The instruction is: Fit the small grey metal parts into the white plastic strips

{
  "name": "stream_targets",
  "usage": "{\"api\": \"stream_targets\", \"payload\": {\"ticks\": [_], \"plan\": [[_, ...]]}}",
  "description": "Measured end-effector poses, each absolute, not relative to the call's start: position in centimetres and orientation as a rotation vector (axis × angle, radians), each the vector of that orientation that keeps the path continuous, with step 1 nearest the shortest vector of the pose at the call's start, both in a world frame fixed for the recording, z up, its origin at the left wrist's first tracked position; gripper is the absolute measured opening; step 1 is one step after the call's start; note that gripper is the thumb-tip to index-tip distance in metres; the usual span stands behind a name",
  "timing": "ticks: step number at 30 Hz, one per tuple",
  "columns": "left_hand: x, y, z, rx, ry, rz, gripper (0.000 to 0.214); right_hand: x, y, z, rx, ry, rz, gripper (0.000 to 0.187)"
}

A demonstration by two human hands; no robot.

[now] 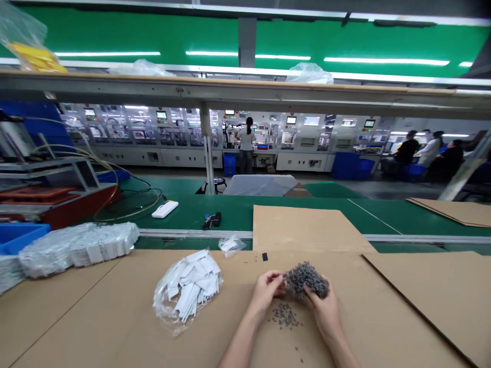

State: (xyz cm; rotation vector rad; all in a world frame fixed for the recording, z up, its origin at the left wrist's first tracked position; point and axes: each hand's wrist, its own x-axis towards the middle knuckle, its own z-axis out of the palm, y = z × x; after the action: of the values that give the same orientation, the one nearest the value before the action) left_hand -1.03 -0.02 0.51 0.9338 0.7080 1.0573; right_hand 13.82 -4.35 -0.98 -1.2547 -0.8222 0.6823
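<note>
A clear bag full of small grey parts (307, 278) is held up just above the cardboard. My right hand (326, 301) grips it from the right side, thumb across its front. On the other side, my left hand (267, 290) has its fingers pinched together at the bag's left edge. Between my wrists lies a loose pile of small grey pieces (285, 316), with a few strays nearer to me. Left of my hands, an open clear bag of flat white pieces (195, 283) rests on the cardboard.
Brown cardboard (115, 317) covers the near bench. Stacked white pieces (80, 248) and a blue bin (23, 237) stand at left. A small clear bag (231, 246) and a black piece (265, 256) lie ahead. Beyond are a white device (165, 209), machines and several people.
</note>
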Motion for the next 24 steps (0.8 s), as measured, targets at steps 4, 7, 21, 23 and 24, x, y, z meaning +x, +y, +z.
{"api": "stream_targets", "payload": {"ticks": [4,7,21,23,24], "plan": [[-1.06,-0.27,0.86,0.948,0.627,1.014,0.026,14.0,-4.12,-1.41,-1.305,-0.806,0.664,0.054],[-1.01,-0.37,1.01,0.943,0.558,1.02,0.026,14.07,-4.03,-1.55,-1.309,-0.815,0.661,0.053],[-1.16,-0.22,0.89,1.049,0.651,0.997,0.03,14.24,-4.01,-1.72,-1.254,-0.829,0.672,0.05],[-1.19,-0.31,1.08,1.055,0.62,0.993,0.029,14.31,-4.03,-1.71,-1.262,-0.82,0.669,0.051],[-1.21,-0.36,1.19,1.044,0.577,1.002,0.029,14.36,-4.03,-1.72,-1.283,-0.808,0.657,0.051]]}}
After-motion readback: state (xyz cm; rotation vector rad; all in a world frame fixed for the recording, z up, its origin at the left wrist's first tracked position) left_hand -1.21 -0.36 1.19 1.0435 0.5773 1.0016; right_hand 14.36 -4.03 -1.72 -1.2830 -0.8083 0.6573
